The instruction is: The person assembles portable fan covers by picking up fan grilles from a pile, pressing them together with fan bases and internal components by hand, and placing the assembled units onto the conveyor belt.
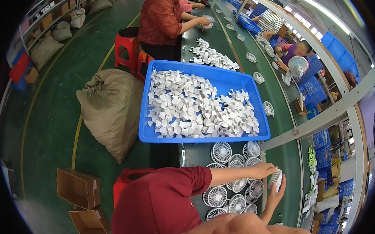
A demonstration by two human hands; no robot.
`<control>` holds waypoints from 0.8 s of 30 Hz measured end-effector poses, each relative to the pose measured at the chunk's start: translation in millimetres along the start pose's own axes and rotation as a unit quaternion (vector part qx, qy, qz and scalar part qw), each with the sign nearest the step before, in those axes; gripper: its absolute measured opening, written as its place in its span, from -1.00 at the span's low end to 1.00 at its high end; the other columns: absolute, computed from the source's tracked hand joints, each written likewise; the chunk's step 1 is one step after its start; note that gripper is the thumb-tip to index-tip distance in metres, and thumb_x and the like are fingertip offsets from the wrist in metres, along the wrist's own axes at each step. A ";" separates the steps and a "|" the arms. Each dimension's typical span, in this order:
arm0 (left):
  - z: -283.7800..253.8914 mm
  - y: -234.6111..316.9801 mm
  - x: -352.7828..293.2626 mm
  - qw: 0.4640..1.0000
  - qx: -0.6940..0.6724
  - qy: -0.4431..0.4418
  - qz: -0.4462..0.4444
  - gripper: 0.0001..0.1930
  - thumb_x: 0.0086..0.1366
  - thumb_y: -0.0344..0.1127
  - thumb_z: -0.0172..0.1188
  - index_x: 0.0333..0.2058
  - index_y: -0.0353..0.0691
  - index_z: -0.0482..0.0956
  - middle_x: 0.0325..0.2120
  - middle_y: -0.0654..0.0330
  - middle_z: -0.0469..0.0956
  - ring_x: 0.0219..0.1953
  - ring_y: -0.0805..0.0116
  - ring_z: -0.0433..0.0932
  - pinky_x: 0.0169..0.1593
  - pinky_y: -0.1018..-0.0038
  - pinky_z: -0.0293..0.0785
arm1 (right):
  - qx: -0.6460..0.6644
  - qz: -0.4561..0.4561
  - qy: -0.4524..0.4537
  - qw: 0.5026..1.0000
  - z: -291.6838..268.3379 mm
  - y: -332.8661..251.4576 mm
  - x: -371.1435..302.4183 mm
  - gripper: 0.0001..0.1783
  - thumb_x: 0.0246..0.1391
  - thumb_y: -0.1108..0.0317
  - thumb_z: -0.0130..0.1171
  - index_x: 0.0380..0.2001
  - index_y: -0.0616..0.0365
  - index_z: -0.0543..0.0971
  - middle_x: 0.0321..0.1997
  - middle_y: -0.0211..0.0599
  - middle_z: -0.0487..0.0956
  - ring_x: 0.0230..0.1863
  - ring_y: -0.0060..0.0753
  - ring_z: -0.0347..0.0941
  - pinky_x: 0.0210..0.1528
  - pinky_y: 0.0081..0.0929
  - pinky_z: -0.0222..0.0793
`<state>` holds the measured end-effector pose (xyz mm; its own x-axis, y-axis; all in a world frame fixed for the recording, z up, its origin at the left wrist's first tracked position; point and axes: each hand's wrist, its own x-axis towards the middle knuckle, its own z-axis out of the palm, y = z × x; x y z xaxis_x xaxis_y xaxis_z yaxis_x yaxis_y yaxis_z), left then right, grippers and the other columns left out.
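Note:
A round white fan grille (276,180) is held on edge above the right side of the workbench, its ribs showing. My left hand (262,171) reaches across from a maroon sleeve, fingers closed at the grille's upper left edge. From below, my right hand (277,195) grips the same grille by its lower right side. Beside and beneath my left forearm lie several stacked white fan grilles (217,196). Beyond them, a large blue tray (203,140) holds a heap of white fan blades (184,102). My left fingertips are partly hidden against the grille.
A green conveyor belt (274,128) carries spaced fan parts along the right, beside a white metal frame (311,117). Co-workers sit farther along. More fan blades (214,56) lie past the tray. On the left floor are a tan sack (109,106), red stools (126,49) and cardboard boxes (77,189).

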<state>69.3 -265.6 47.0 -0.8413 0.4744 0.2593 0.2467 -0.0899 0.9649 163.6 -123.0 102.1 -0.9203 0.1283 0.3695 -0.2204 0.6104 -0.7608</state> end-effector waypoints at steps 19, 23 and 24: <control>29.8 70.8 -50.0 0.952 -0.063 0.177 0.241 -0.70 0.34 -0.29 -0.07 0.00 -0.23 0.28 -0.02 0.01 0.25 0.11 0.05 0.24 0.21 0.29 0.10 | 0.081 -0.014 0.108 0.991 45.0 -29.4 -28.1 -0.23 0.26 -0.16 -0.25 0.29 0.25 0.10 0.29 -0.02 0.20 0.28 -0.14 0.18 0.21 -0.30 0.18; 31.9 70.0 -48.2 0.954 -0.099 0.143 0.243 -0.71 0.38 -0.29 -0.12 0.02 -0.24 0.25 -0.03 0.01 0.26 0.12 0.11 0.24 0.21 0.32 0.12 | 0.107 0.021 0.088 0.990 33.9 -54.0 -23.4 -0.16 0.23 -0.25 -0.27 0.28 0.27 0.11 0.30 -0.02 0.20 0.28 -0.14 0.18 0.17 -0.30 0.24; 35.1 68.2 -45.9 0.954 -0.100 0.144 0.245 -0.71 0.38 -0.29 -0.12 0.02 -0.24 0.25 -0.03 0.01 0.26 0.12 0.11 0.24 0.21 0.32 0.12 | 0.113 0.017 0.103 0.988 30.7 -55.8 -24.8 -0.19 0.23 -0.21 -0.23 0.27 0.28 0.13 0.29 -0.02 0.21 0.28 -0.13 0.18 0.20 -0.30 0.20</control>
<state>141.7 -262.8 99.4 -0.7531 0.0754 0.6535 0.5711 -0.4183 0.7063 188.8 -184.2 118.9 -0.8487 0.3162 0.4239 -0.2774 0.4164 -0.8658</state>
